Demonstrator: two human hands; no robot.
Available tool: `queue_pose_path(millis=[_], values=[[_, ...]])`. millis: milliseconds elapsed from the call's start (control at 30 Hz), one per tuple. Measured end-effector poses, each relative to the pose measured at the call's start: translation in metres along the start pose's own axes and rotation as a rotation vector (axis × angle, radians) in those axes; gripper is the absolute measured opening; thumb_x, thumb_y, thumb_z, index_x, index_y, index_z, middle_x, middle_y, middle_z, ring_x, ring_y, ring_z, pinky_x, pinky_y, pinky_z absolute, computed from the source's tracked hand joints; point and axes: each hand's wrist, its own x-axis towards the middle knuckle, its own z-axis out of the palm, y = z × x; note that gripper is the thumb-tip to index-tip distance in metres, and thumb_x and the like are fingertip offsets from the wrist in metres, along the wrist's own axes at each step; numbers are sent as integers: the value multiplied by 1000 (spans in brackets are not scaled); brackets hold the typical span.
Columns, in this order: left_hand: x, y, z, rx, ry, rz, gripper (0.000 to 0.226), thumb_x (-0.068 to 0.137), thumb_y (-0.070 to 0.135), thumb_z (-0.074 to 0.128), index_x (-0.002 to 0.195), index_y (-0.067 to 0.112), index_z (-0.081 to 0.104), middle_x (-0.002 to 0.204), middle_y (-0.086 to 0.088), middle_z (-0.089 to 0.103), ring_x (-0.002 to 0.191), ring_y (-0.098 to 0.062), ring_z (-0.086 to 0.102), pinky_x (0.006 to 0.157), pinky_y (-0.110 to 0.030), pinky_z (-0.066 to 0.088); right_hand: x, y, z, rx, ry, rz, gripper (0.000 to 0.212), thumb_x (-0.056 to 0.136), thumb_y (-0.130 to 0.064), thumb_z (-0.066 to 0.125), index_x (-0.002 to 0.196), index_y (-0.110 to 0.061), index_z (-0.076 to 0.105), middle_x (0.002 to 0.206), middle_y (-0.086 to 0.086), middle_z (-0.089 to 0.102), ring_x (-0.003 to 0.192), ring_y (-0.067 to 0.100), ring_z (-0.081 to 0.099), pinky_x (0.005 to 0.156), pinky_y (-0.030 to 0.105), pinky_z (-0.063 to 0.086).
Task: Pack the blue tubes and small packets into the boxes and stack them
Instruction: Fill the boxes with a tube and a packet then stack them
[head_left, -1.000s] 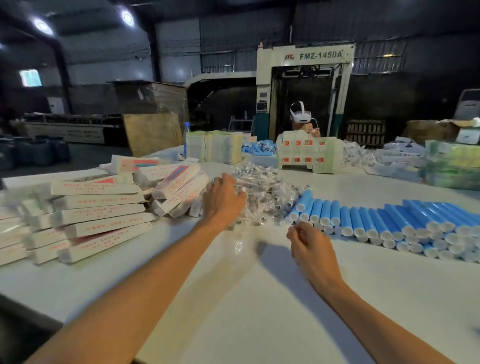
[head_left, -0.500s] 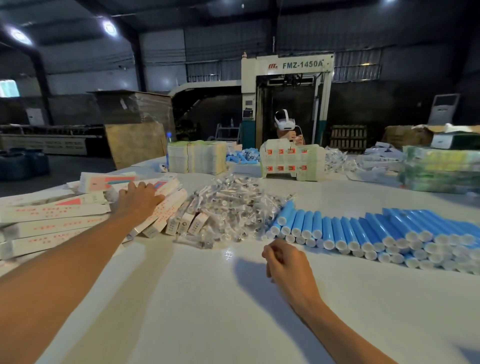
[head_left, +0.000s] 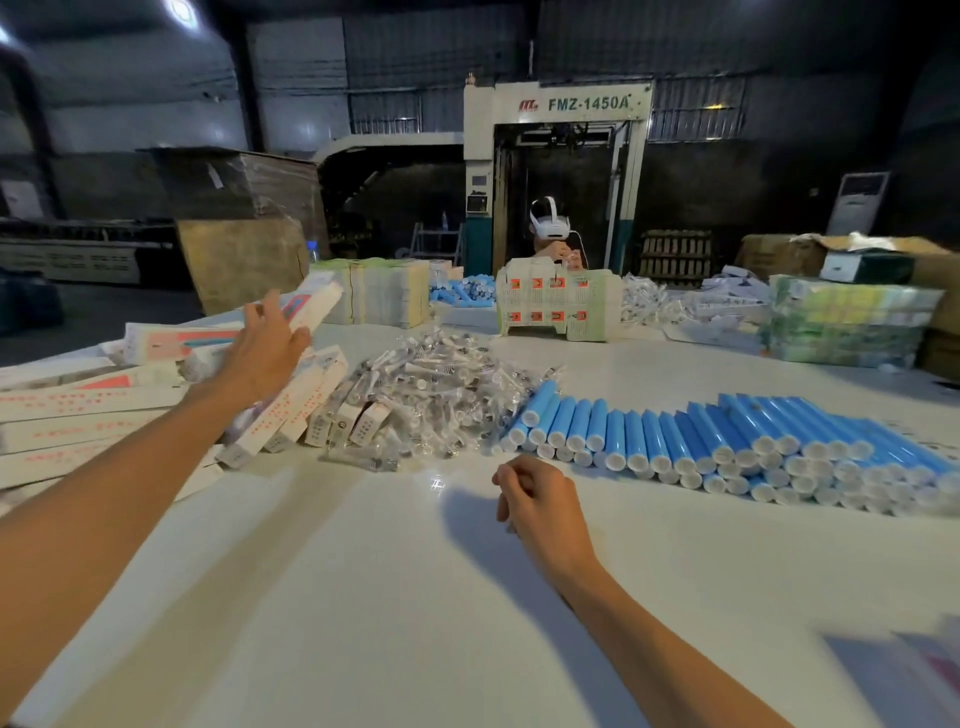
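So, head cam: our left hand (head_left: 265, 353) grips 1 long white box (head_left: 317, 306), held up above the box pile (head_left: 78, 410). Our right hand (head_left: 540, 504) is curled into a fist with nothing in it, just beside the blue tubes (head_left: 675, 436). The small packets (head_left: 431, 389) sit heaped between boxes and tubes on the white table (head_left: 363, 597).

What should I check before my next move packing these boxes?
1. Box in left hand: ok. It holds one white box raised above the box pile.
2. Held box open for loading: cannot tell.
3. Right hand free: cannot tell. Its fingers are curled and hide whatever may be inside.
4. Blue tubes close to the right hand: ok. The rows lie just beyond it.
5. Small packets close by: ok. The heap sits between the box pile and the tubes.
6. Working space on the table: ok.
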Motion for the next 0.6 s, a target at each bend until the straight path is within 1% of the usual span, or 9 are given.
queue_pose_path(millis=[100, 200, 267, 300, 333, 367, 433, 500, 600], values=[[-37, 47, 2, -312, -26, 7, 54, 113, 39, 45, 158, 18, 25, 143, -16, 54, 97, -30, 64, 63, -36, 49, 4, 0, -1, -53, 69, -3, 21, 101, -23, 50, 89, -11, 63, 74, 3, 69, 71, 26, 66, 72, 51, 56], [-90, 95, 15, -690, -203, -56, 64, 104, 62, 53, 156, 27, 37, 130, 0, 69, 92, -14, 73, 64, -27, 55, 23, -2, -10, -157, 220, 30, 14, 100, -24, 50, 106, -20, 62, 88, -1, 70, 84, 24, 66, 70, 39, 52], [-123, 121, 26, -843, -291, -56, 86, 85, 81, 61, 152, 30, 45, 113, 11, 75, 86, -2, 74, 66, -23, 55, 47, -4, -20, -206, 232, 49, 24, 98, -22, 50, 120, -22, 60, 94, 4, 69, 91, 29, 65, 68, 37, 44], [-136, 130, 34, -907, -314, -53, 93, 77, 83, 67, 150, 29, 48, 109, 13, 77, 84, -1, 75, 66, -22, 56, 61, -4, -25, -264, 213, 38, 31, 97, -20, 50, 128, -22, 58, 101, 8, 68, 97, 32, 63, 70, 38, 44], [-146, 138, 43, -966, -324, -49, 93, 74, 81, 74, 148, 29, 51, 109, 11, 78, 85, -3, 76, 66, -22, 58, 76, -4, -31, -339, 192, 21, 37, 98, -20, 49, 135, -22, 55, 113, 12, 65, 107, 35, 61, 77, 41, 46], [-154, 143, 53, -1019, -331, -49, 86, 76, 74, 78, 145, 28, 54, 110, 8, 78, 86, -6, 77, 68, -22, 58, 90, -2, -35, -421, 166, 9, 42, 101, -21, 48, 142, -23, 51, 126, 15, 60, 119, 37, 55, 86, 45, 48], [-169, 148, 69, -1106, -327, -79, 58, 90, 54, 78, 137, 25, 61, 108, 6, 80, 90, -11, 78, 71, -25, 60, 113, 4, -42, -560, 103, -5, 45, 106, -29, 44, 152, -27, 43, 141, 18, 48, 133, 38, 42, 102, 52, 43], [-184, 148, 82, -1156, -324, -125, 39, 102, 40, 69, 136, 20, 65, 108, 7, 81, 94, -12, 79, 72, -27, 61, 131, 8, -43, -661, 32, 2, 46, 109, -40, 38, 154, -32, 38, 144, 20, 44, 136, 39, 36, 108, 55, 36], [-198, 141, 93, -1206, -402, -120, 33, 105, 29, 65, 136, 17, 64, 114, 4, 81, 97, -15, 79, 74, -27, 63, 147, 11, -37, -778, -77, 48, 47, 108, -50, 32, 152, -36, 43, 147, 20, 45, 138, 39, 35, 110, 54, 32]])
